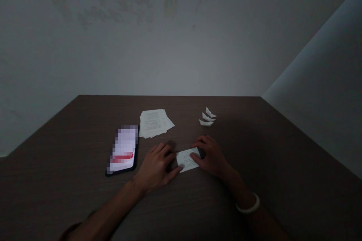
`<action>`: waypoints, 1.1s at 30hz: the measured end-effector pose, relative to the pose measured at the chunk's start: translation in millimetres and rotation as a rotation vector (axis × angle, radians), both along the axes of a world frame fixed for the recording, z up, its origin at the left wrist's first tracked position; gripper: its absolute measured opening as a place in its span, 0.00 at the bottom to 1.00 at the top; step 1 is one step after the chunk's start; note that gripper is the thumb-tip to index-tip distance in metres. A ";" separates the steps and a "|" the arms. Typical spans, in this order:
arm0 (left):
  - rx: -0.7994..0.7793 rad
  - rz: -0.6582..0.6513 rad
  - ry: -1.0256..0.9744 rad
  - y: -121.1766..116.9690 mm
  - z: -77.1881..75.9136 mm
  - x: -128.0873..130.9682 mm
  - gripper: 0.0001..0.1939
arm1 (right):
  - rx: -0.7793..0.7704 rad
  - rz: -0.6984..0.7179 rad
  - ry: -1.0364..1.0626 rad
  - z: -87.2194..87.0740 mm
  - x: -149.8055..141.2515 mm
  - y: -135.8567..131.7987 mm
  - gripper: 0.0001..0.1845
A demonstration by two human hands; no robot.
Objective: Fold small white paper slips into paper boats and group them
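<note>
A small sheet of printed white paper (186, 161) lies on the table between my two hands, its near edge slightly tilted. My left hand (158, 163) grips its left side, the thumb at the near left corner and the fingers curled by the far left corner. On the other side, my right hand (213, 158) has its thumb on the paper's face and its fingers around the far right corner. The undersides of the fingers are hidden. A pale beaded bracelet (249, 205) circles my right wrist.
Three small folded paper boats (207, 117) stand in a row beyond my right hand. A loose stack of printed sheets (154, 123) lies beyond my left hand. Left of that hand is a phone (123, 150) with a lit, blurred screen. The brown table (181, 101) meets a grey wall.
</note>
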State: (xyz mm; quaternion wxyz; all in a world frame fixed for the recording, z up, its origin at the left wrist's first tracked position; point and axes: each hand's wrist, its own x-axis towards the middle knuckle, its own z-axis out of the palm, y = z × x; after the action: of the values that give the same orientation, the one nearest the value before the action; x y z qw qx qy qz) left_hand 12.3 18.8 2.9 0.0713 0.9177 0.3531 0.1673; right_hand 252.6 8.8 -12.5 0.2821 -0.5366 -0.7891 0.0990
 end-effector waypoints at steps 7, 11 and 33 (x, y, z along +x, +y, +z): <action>-0.032 0.052 0.019 2.5 -2.2 2.4 0.27 | -0.016 0.003 0.000 3.9 -5.9 -2.9 0.11; -0.076 0.060 -0.009 4.1 -1.8 4.5 0.28 | -0.026 0.007 0.007 4.7 -7.7 -3.9 0.11; -0.194 0.091 -0.171 4.2 -5.4 6.2 0.28 | -0.129 -0.014 0.303 -0.8 -13.0 -0.6 0.05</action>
State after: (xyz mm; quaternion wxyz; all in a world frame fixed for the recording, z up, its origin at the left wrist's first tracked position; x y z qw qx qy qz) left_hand 18.5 22.9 -2.5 0.1817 0.8719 0.4016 0.2131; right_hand 239.6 8.2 -13.4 0.3634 -0.5379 -0.7259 0.2275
